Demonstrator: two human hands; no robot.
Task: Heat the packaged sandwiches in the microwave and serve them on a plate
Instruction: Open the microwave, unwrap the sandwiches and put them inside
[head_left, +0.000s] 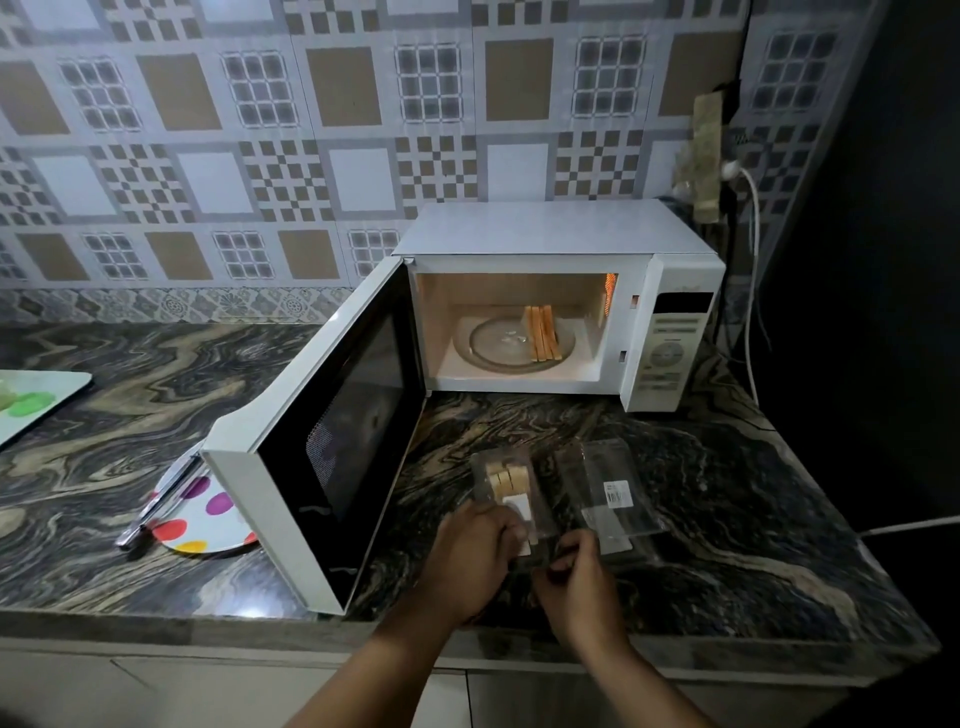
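A white microwave (561, 306) is seen right of centre, on a dark marbled countertop (727, 519), with its door (322, 431) swung wide open toward the lower left of the frame. The cavity is lit. An unwrapped sandwich (543, 332) is stood on edge on the right part of the glass turntable (488, 343). The control panel (672, 348) is seen at the right end of the microwave.

Below the microwave, at lower centre, a clear packaged sandwich (511, 486) is lain on the countertop, bread slices visible in its upper part. Its near end is gripped by both hands. The left hand (475, 561) is closed on the pack's lower left edge, fingers curled over the wrapper. The right hand (582, 587) is closed in a pinch at the pack's lower right edge; exactly what is pinched between the fingertips cannot be told. Just to the right of the pack, touching or overlapping it, an empty-looking clear wrapper (613, 493) with a white barcode label is lain flat.

At lower left, a white plate (208, 519) with coloured dots is partly hidden behind the open door. Metal tongs (156, 504) are rested across the plate's left rim. At the far left edge, a pale board (47, 400) with green patches is partly in frame.

At upper right, a white plug and cable (750, 249) are seen at a wall socket beside the microwave. A patterned tiled wall (311, 130) fills the upper frame.
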